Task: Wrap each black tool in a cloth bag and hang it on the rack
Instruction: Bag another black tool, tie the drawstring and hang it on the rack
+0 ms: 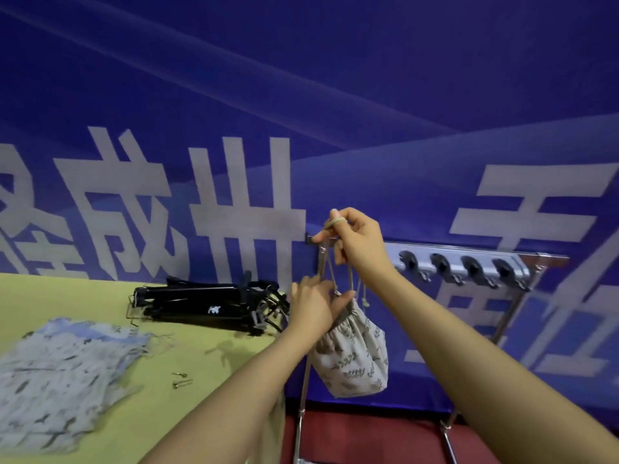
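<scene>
Bulging leaf-print cloth bag [351, 356], neck cinched in left fingers [310, 304], drawstring looped round right fingers [335, 222]

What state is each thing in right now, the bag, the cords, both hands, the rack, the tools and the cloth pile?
Bag: drawn shut, bulging, hanging in the air.
Cords: taut, looped over a right finger.
Left hand: gripping the bag's neck.
Right hand: raised, pinching the cords at the rack's left end.
Rack: upright, four clips visible, all empty.
Tools: unwrapped, piled on the table.
Cloth pile: lying flat, empty.
</scene>
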